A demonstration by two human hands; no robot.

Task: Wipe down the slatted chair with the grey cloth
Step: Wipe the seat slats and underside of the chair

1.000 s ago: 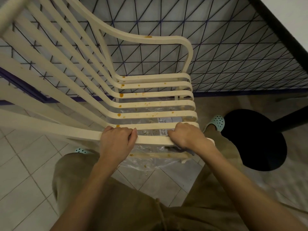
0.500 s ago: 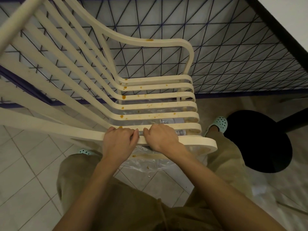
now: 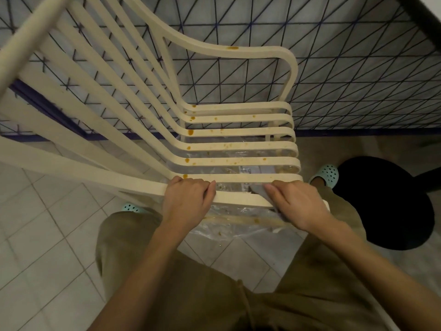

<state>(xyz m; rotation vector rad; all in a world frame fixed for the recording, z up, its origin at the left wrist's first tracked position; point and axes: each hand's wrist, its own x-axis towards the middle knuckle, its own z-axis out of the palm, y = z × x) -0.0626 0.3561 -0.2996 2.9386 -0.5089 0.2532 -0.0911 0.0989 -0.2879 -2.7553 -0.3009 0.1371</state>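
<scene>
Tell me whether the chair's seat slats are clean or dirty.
Dirty. Orange spots lie on several seat slats of the slatted chair and one on its armrest. The grey cloth is at the front slat.

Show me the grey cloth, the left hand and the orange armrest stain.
grey cloth [image 3: 257,191]: head view, its visible corner.
left hand [image 3: 188,199]: head view, back of hand.
orange stain [image 3: 232,47]: head view, its middle.

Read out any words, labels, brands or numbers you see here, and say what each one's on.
One white label, on the clear plastic sheet under the slatted chair: dark print, too small and blurred to read.
No text shows on the slatted chair, the grey cloth or the shoes.
</scene>
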